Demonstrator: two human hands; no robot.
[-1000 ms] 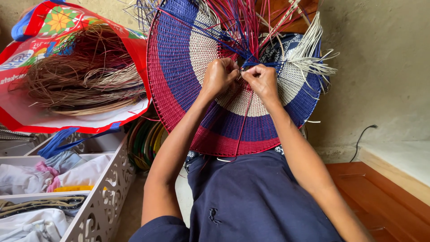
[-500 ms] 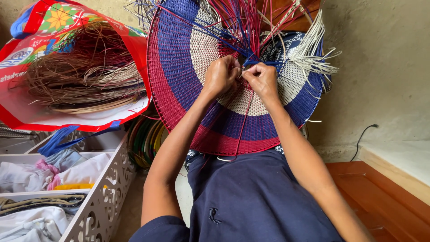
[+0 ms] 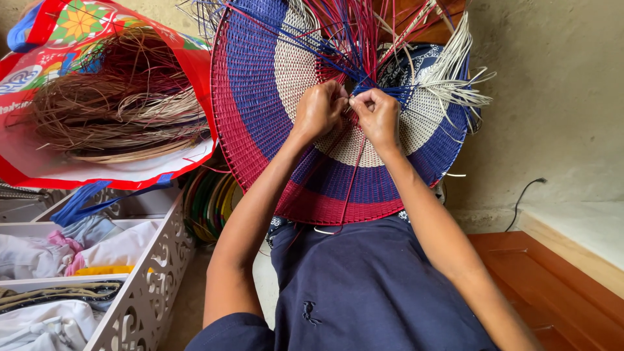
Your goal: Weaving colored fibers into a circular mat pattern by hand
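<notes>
A round woven mat (image 3: 286, 130), banded in red, blue and cream, stands tilted on a person's lap, its lower rim resting against a dark blue garment (image 3: 370, 286). At the mat's open centre, loose strands (image 3: 364, 39) of red, blue and cream fan upward and to the right, unwoven.

The left hand (image 3: 320, 109) is curled into a loose fist against the cream band, its fingers pressed together and pinching strands at the weaving edge. The right hand (image 3: 377, 114) sits just beside it, knuckles nearly touching, its fingers likewise closed on a thin strand at the same spot. A single red strand (image 3: 351, 185) hangs down from the hands across the mat's face to the lower rim.

To the left of the mat, a red patterned bag (image 3: 39, 162) lies open, holding a bundle of dry brown and pale fibre (image 3: 110, 110). Below the bag, coils of green and yellow material (image 3: 211, 198) are tucked between the mat and a white cut-out basket (image 3: 156, 266), which holds folded cloths (image 3: 97, 244).

At the right, a rough plaster wall (image 3: 559, 97) rises behind the mat, with a black cable (image 3: 526, 192) trailing down it. A wooden ledge (image 3: 539, 273) runs beside the person's right forearm.
</notes>
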